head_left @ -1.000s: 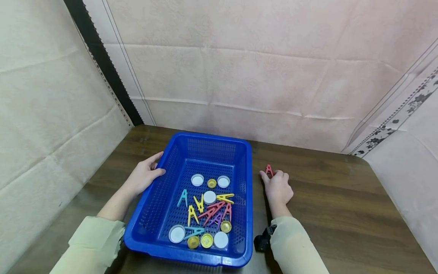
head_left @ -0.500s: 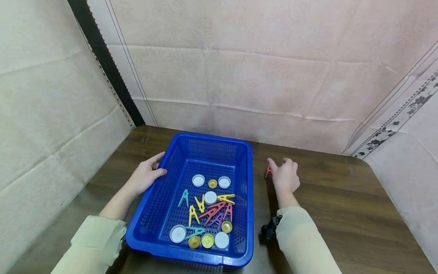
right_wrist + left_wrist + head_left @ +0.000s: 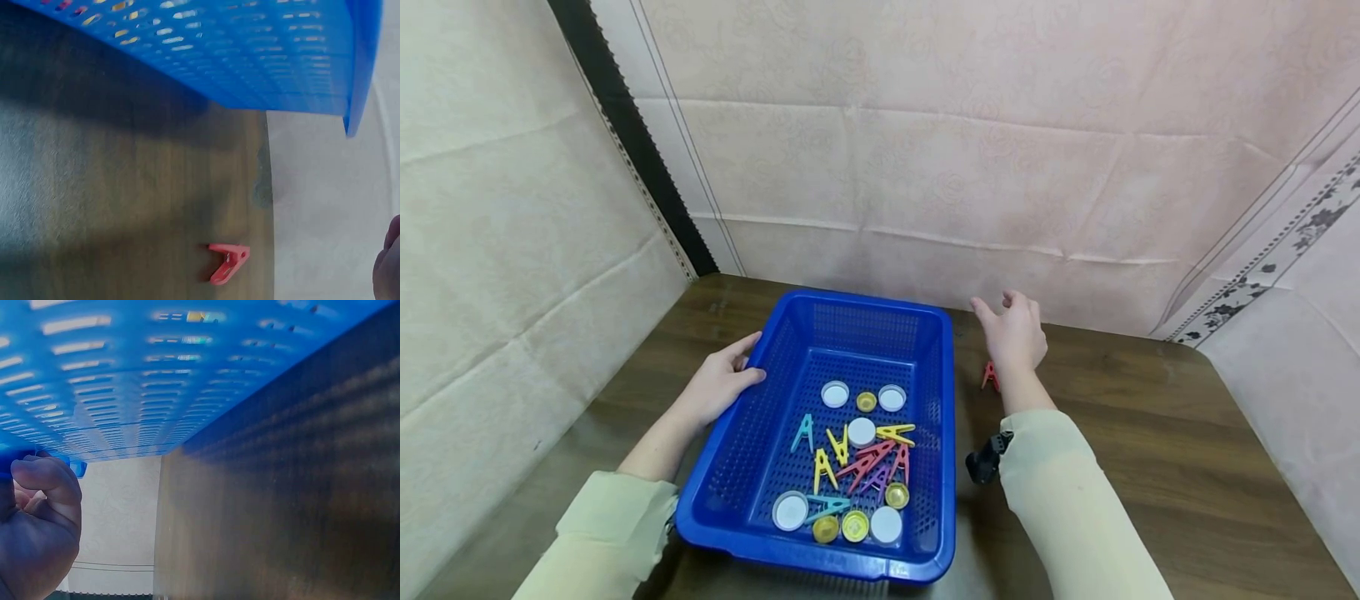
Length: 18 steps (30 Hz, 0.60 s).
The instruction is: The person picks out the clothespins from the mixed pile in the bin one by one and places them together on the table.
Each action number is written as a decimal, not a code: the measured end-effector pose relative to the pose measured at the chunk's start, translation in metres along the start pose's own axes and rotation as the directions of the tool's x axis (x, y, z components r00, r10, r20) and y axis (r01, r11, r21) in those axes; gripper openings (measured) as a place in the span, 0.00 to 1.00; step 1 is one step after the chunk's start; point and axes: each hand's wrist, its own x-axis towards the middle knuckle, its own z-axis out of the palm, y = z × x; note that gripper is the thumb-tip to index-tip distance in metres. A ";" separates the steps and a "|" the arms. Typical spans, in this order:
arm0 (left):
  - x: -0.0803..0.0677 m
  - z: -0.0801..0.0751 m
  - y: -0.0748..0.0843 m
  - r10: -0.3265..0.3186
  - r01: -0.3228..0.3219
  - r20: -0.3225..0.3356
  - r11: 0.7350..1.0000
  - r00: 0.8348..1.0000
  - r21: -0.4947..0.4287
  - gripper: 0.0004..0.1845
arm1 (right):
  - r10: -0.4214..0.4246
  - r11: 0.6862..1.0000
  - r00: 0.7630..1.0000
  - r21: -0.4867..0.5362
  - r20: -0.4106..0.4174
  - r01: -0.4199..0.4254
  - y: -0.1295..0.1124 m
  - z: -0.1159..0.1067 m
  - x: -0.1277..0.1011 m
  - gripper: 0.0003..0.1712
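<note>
My left hand grips the left rim of the one blue basket; my right hand hovers loose-fingered, holding nothing. One red peg lies on the worktop just below it. In the basket: eight pegs, nine caps.

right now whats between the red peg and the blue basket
Nothing but bare wood table. The right wrist view shows the red peg lying alone, apart from the blue basket; the head view agrees.
</note>
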 end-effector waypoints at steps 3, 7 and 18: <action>0.001 0.000 -0.001 -0.001 0.001 0.001 1.000 1.000 0.002 0.36 | -0.010 1.000 1.000 -0.005 0.025 0.010 -0.006 0.001 0.001 0.44; 0.001 0.000 -0.001 -0.007 0.007 -0.003 1.000 1.000 -0.001 0.36 | -0.045 0.999 0.998 0.003 0.043 0.045 -0.017 0.002 0.000 0.42; 0.002 0.000 -0.003 -0.009 0.009 0.002 1.000 1.000 -0.009 0.36 | -0.210 0.977 0.974 0.042 0.088 0.207 -0.051 0.007 -0.015 0.39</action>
